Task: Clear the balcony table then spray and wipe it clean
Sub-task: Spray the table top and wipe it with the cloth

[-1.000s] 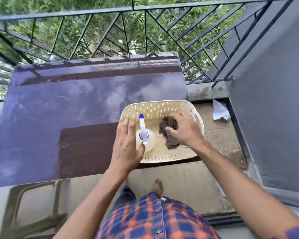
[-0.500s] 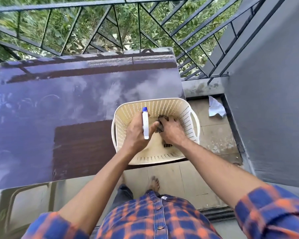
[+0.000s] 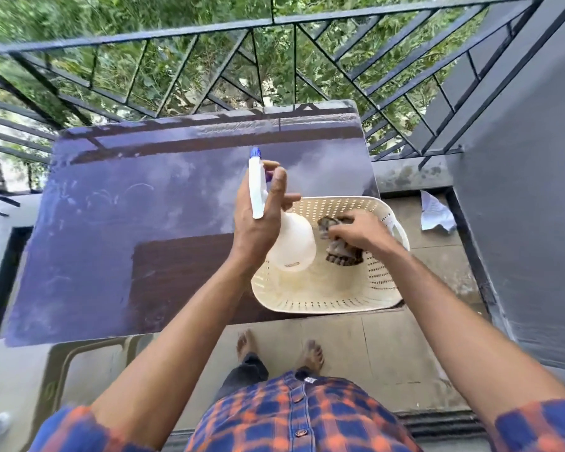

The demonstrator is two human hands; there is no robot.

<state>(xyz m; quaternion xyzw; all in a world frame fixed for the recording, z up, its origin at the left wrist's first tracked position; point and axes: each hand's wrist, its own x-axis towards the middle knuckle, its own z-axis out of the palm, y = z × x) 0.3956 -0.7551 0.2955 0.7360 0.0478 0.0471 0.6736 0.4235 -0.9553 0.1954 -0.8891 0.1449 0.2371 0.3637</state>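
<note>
A: Entry. Your left hand [image 3: 258, 223] is closed round the neck of the bottle [image 3: 292, 244], forefinger up by the trigger, nozzle pointing far, toward the railing [image 3: 274, 19]. The bottle hangs above the left rim of the basket [image 3: 327, 298], clear of it. Your right hand [image 3: 356, 231] is inside the basket, fingers pinched on the cloth [image 3: 341, 252].

B: Where does the table stand in this?

A: The table [image 3: 144, 223] is bare apart from the basket, which sits on its near right corner, overhanging the edge a little. My judgement: clearing is nearly done, spraying is the step in hand.

B: How should you do it well?

A: Lift the cloth fully out before you spray, and move the basket off, or that corner stays unwiped. Keep the nozzle tipped down at the top, not level, so the mist lands on the surface and does not drift through the railing. Work far to near, so you never lean over wet board.

B: Materials?

A: Bottle: translucent white plastic, bulbous body, slim white head, blue tip. Probably light; I cannot tell the fill level. Cloth: dark, brownish, knobbly weave, crumpled, limp. Basket: cream plastic, perforated walls, rounded corners, loop handle on the right. Table: flat, glossy, dark brown, mirroring sky and railing. Faint dusty smears show on the left half. A slick top like this likely streaks, so wipe in straight overlapping passes.
</note>
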